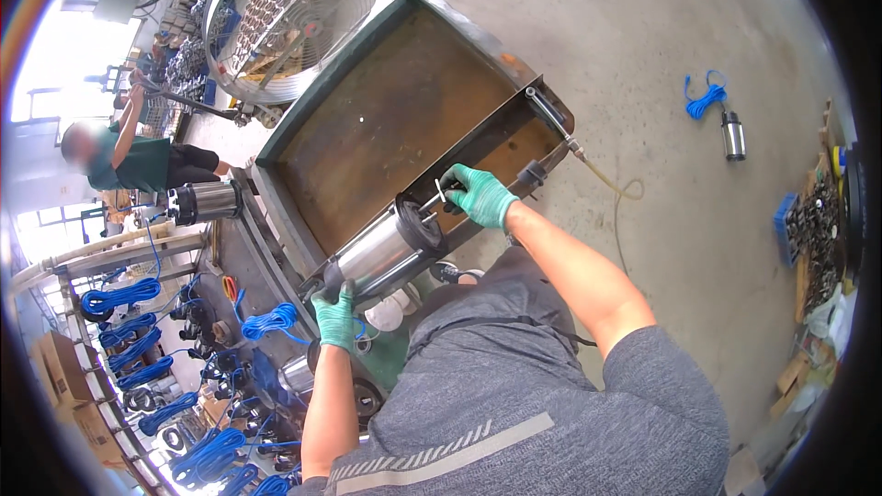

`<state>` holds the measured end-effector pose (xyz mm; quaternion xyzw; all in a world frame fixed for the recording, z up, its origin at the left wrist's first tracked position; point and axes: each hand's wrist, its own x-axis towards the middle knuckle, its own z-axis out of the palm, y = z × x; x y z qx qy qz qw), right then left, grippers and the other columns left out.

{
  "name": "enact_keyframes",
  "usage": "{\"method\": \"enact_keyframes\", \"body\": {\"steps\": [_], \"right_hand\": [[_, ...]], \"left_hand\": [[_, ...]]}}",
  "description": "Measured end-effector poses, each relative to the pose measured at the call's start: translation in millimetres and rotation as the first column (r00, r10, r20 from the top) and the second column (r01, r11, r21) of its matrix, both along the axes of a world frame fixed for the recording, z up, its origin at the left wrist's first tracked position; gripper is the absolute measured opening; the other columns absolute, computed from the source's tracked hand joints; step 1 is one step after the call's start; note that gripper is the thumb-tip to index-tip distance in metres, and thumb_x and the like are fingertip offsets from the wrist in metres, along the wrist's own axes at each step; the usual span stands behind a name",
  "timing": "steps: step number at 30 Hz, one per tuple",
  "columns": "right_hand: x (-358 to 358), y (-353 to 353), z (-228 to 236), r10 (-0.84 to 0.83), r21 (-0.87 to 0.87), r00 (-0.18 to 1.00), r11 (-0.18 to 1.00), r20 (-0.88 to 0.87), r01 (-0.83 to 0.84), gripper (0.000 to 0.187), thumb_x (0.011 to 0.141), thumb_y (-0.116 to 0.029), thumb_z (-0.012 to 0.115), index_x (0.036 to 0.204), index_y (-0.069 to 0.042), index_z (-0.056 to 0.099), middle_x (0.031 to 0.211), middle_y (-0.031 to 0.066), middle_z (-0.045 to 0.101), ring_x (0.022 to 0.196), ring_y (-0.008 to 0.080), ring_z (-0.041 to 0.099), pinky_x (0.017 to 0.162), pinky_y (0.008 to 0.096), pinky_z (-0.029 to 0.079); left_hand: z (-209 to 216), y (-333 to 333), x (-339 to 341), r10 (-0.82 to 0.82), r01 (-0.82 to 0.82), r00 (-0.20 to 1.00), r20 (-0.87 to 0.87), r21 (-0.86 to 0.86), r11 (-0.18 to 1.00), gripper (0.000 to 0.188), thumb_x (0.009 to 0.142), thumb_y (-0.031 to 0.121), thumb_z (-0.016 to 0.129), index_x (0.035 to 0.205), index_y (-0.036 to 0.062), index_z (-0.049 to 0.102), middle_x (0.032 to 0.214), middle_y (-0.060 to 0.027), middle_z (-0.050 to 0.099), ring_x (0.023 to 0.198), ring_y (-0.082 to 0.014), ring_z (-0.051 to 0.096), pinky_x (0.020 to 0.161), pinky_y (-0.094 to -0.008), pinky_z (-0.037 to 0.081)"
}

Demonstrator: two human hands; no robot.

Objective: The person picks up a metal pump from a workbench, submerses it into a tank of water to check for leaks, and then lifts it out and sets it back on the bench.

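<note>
A steel cylindrical pump (377, 253) with a black end cap lies slanted along the near edge of a green metal tank (395, 83). My left hand (334, 320), in a green glove, is closed around the pump's lower left end. At its upper right end, my right hand (480, 197), gloved alike, has its fingers closed by a T-shaped metal piece (439, 193). Thin metal rods stick out of the black cap there. The fingers hide part of what the right hand grips.
An air tool (548, 112) with a yellowish hose lies at the tank's right corner. A big round fan (308, 28) stands beyond. Blue cable coils (119, 297) and pumps crowd the left. Another person (138, 152) stands at far left. One pump (732, 136) is on the right floor.
</note>
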<state>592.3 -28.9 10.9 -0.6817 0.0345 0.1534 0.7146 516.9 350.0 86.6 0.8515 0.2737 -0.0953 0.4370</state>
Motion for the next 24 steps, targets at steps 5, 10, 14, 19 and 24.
{"method": "enact_keyframes", "body": {"steps": [5,10,14,19,24], "right_hand": [[6.6,3.3,8.2,-0.02,0.126,0.974,0.991,-0.226,0.049,0.012,0.098,-0.004,0.06,0.109,0.001,0.06,0.09,0.0129,0.07,0.075,0.0193,0.073,0.067,0.0318,0.061],[7.0,7.1,2.9,-0.063,0.224,0.92,0.961,-0.387,0.161,0.015,0.099,-0.005,0.061,0.111,0.002,0.057,0.092,0.0132,0.069,0.077,0.0194,0.073,0.068,0.0312,0.062],[0.9,3.0,2.3,0.008,0.109,0.997,0.994,-0.077,0.0,0.011,0.098,-0.003,0.061,0.109,0.0,0.058,0.092,0.0115,0.071,0.083,0.017,0.072,0.073,0.0316,0.061],[10.0,-0.5,-0.6,0.045,0.171,0.977,0.985,-0.208,-0.01,0.012,0.099,-0.006,0.062,0.108,0.001,0.058,0.088,0.0108,0.071,0.074,0.0175,0.071,0.07,0.0308,0.06],[25.9,-1.9,25.7,0.127,-0.289,0.943,0.932,-0.309,-0.22,0.037,0.102,-0.033,0.058,0.09,0.001,0.067,0.087,0.0148,0.072,0.064,0.0211,0.07,0.066,0.0386,0.057]], "left_hand": [[-8.0,8.9,-0.6,-0.024,0.023,1.0,0.015,0.055,0.998,0.071,0.084,0.041,0.084,0.127,-0.0005,0.044,0.118,-0.0145,0.058,0.104,-0.0235,0.055,0.093,-0.0373,0.047],[-7.8,5.1,0.2,-0.039,0.039,0.999,0.025,0.032,0.999,0.073,0.083,0.039,0.085,0.127,-0.0023,0.044,0.117,-0.0159,0.058,0.103,-0.0245,0.056,0.094,-0.0373,0.047],[-14.0,7.3,-2.6,-0.044,0.042,0.996,0.076,0.029,0.999,0.072,0.083,0.039,0.086,0.125,-0.0032,0.046,0.116,-0.0163,0.059,0.103,-0.0248,0.056,0.095,-0.0382,0.046],[-30.0,20.3,-3.9,-0.059,0.047,0.991,0.116,0.1,0.994,0.068,0.083,0.038,0.086,0.121,-0.0048,0.05,0.115,-0.0169,0.058,0.103,-0.0252,0.055,0.096,-0.0385,0.046],[-31.9,20.8,-3.5,-0.056,0.041,0.994,0.097,0.15,0.988,0.068,0.082,0.038,0.087,0.121,-0.0052,0.051,0.114,-0.0175,0.058,0.103,-0.0253,0.055,0.095,-0.0391,0.046]]}}
